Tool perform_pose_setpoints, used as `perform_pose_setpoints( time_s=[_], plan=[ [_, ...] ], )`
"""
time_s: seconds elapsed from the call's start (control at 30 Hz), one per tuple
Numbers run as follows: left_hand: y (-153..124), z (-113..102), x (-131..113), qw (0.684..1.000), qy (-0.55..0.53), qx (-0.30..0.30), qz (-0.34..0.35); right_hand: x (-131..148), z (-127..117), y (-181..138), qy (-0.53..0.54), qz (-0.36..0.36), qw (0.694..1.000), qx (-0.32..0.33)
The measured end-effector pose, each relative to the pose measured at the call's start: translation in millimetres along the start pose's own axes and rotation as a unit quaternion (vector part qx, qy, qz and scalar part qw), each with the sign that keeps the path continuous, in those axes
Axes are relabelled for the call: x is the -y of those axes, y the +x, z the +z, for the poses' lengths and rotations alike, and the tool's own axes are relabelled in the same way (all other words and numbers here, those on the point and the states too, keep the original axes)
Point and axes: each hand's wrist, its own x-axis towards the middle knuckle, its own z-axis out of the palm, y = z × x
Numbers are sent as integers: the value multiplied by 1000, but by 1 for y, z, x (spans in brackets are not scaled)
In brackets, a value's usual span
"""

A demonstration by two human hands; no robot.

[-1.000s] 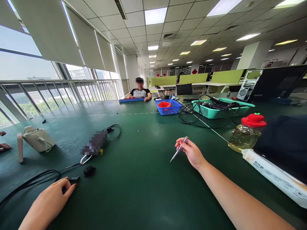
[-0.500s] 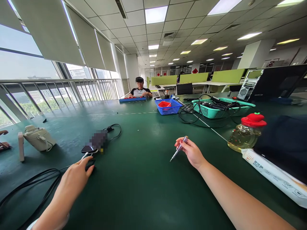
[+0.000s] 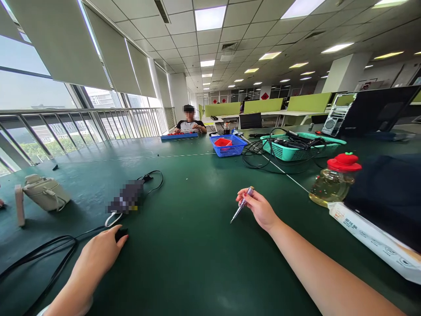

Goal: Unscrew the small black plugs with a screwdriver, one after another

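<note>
My right hand [image 3: 259,208] is closed in a pinch on a slim tester screwdriver [image 3: 241,205], its metal tip pointing down and left just above the green table [image 3: 197,245]. My left hand [image 3: 98,252] lies on the table with its fingertips on a small black plug [image 3: 121,233] at the end of a black cable [image 3: 39,254]. Whether the fingers grip the plug I cannot make out. Just beyond lies a blurred dark device [image 3: 126,198] with a white cord [image 3: 112,219].
A glass jar with a red lid [image 3: 333,181], a white packet [image 3: 371,239] and a dark bag [image 3: 388,193] sit right. Blue basket [image 3: 228,146] and teal basket [image 3: 296,147] with cables stand farther back. A cream pouch [image 3: 44,193] lies left. A person [image 3: 190,123] sits at the far end.
My left hand moved forward and right along the cable from a black connector to the small black plug. My right hand kept the screwdriver nearly still.
</note>
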Motion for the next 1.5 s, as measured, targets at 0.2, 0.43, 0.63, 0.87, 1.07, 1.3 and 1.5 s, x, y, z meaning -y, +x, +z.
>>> perform_pose_setpoints(
  time_s=[0.2,0.43,0.63,0.87,1.07,1.3,1.5],
  plan=[
    [-1,-22,-21,998,-38,-8,47,1,0,0,-22,-32,999,-9],
    [3,-59,-143,945,-170,-68,272,1,9,-4,-104,-134,985,-24],
    [26,-25,-239,882,-248,3,402,11,15,-15,-225,-231,946,-10],
    [36,10,-253,840,-402,46,362,20,33,-34,-312,-347,883,54],
    [36,12,-245,872,-369,43,320,11,36,-34,-325,-338,881,67],
    [35,9,-247,877,-337,30,341,11,36,-32,-332,-318,886,64],
    [37,11,-246,875,-326,25,358,12,36,-32,-351,-286,889,75]
  ],
)
